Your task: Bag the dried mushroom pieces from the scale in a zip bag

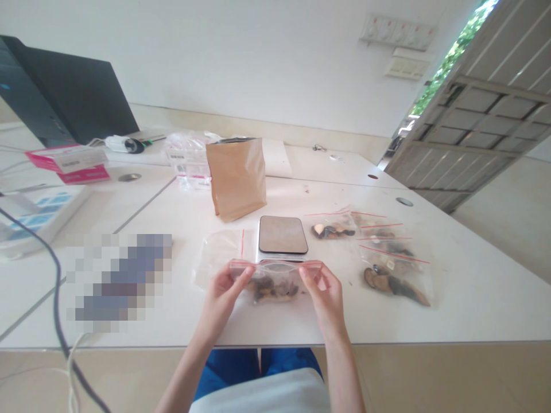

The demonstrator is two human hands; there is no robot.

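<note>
Between my hands is a clear zip-lock bag [275, 287] with dark brown, dried-looking pieces inside. My left hand [226, 287] pinches the left end of its red-striped top edge, thumb on top. At the right end of that edge, my right hand [321, 287] pinches in the same way. The bag's mouth bows slightly apart in the middle. Just beyond it sits a small flat scale [283, 234] with a grey-brown plate, its front partly hidden by the bag. Left of the scale lies an empty-looking zip-lock bag [217, 255].
Several filled zip-lock bags [396, 281] lie to the right, overlapping. A brown paper pouch [238, 178] stands behind the scale, beside clear plastic packaging [189, 160]. Pink boxes [71, 163] and a black computer case [81, 92] are at the back left. A dark cable [55, 287] crosses the left side.
</note>
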